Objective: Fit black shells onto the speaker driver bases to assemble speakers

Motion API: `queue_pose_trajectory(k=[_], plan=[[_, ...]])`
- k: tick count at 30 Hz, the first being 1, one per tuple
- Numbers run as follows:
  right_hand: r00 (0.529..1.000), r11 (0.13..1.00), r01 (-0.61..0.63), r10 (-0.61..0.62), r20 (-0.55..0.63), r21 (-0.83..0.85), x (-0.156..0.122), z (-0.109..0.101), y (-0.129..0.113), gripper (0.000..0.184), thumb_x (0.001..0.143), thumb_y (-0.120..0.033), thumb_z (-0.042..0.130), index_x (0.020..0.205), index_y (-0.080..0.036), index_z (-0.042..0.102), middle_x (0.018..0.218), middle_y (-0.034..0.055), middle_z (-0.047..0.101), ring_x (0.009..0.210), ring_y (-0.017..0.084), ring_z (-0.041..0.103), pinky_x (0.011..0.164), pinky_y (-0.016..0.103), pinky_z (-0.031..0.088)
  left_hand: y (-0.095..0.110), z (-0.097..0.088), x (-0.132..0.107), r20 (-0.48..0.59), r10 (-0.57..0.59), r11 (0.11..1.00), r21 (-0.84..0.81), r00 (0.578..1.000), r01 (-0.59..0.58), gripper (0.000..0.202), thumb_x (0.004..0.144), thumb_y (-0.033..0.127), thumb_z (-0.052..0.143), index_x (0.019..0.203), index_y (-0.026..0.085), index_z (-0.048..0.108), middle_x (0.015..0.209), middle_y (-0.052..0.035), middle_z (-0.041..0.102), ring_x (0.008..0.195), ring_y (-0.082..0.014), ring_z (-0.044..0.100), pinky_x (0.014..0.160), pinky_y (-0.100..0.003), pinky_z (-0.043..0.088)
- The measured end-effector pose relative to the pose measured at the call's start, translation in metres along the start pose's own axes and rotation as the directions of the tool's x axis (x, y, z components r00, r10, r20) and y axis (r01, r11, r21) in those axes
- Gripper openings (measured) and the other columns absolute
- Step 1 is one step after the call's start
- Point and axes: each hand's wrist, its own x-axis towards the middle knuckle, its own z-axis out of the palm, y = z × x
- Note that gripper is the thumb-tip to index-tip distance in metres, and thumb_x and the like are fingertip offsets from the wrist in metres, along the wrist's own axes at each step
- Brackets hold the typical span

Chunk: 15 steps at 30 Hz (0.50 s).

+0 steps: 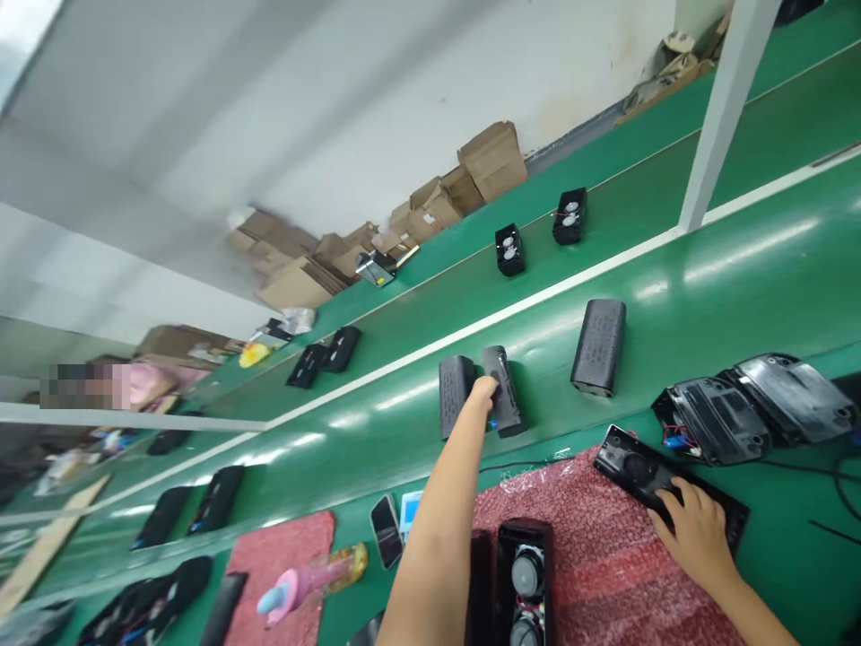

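My left hand [482, 393] reaches out over the green conveyor belt [726, 269] and grips a black speaker housing [504, 395] that lies next to another black housing [454, 395]. My right hand [696, 529] rests with curled fingers on a flat black speaker panel [639, 471] lying on a red bubble-wrap mat [592, 556]. A black speaker half with round drivers [525, 583] stands at the mat's near edge.
A third black housing [598, 345] lies further right on the belt. Two open black shells [746, 408] sit at right with wires. More speaker parts ride the far belt [538, 233]. Cardboard boxes [430, 206] line the wall. A phone [387, 529] and pink bottle [316, 579] lie near.
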Motion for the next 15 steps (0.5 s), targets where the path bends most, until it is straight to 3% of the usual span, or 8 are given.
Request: queue_pose_trajectory(k=[4, 9, 12, 15], plan=[[1.000, 1.000, -0.006, 0.005, 0.014, 0.025, -0.002, 0.001, 0.001, 0.032, 0.088, -0.037, 0.044, 0.097, -0.018, 0.068, 0.116, 0.0166, 0.054, 0.105, 0.032, 0.049, 0.082, 0.047, 0.041, -0.002, -0.040, -0.045, -0.042, -0.017, 0.990, -0.139, 0.999, 0.011, 0.047, 0.090, 0.054, 0.042, 0.100, 0.014, 0.063, 0.089, -0.0080, 0.070, 0.077, -0.0194, 0.068, 0.071, -0.035, 0.055], [0.999, 1.000, 0.002, -0.002, 0.051, 0.010, -0.002, 0.000, 0.006, 0.031, 0.088, -0.037, 0.046, 0.100, -0.019, 0.068, 0.118, 0.0163, 0.053, 0.107, 0.032, 0.047, 0.084, 0.048, 0.040, -0.033, -0.068, -0.120, -0.200, 0.057, 0.951, -0.287, 0.978, -0.114, 0.056, 0.082, 0.065, 0.047, 0.101, 0.015, 0.064, 0.089, -0.0088, 0.071, 0.078, -0.0206, 0.068, 0.073, -0.031, 0.055], [0.994, 0.998, 0.058, -0.057, 0.091, -0.014, -0.003, -0.002, 0.011, 0.030, 0.085, -0.032, 0.048, 0.103, -0.017, 0.067, 0.122, 0.0177, 0.052, 0.110, 0.033, 0.046, 0.086, 0.046, 0.040, -0.055, -0.074, -0.167, -0.155, 0.053, 0.921, -0.373, 0.986, -0.108, 0.056, 0.081, 0.064, 0.050, 0.099, 0.013, 0.065, 0.089, -0.0106, 0.072, 0.077, -0.0219, 0.068, 0.076, -0.035, 0.056], [0.985, 0.993, 0.116, -0.112, 0.135, -0.023, -0.007, -0.007, 0.015, 0.032, 0.082, -0.027, 0.051, 0.108, -0.014, 0.065, 0.127, 0.0199, 0.049, 0.115, 0.033, 0.043, 0.092, 0.046, 0.038, -0.079, -0.073, -0.207, 0.020, 0.027, 0.881, -0.472, 0.999, -0.015, 0.057, 0.080, 0.065, 0.049, 0.094, 0.013, 0.067, 0.086, -0.0114, 0.072, 0.076, -0.0238, 0.068, 0.078, -0.040, 0.056]])
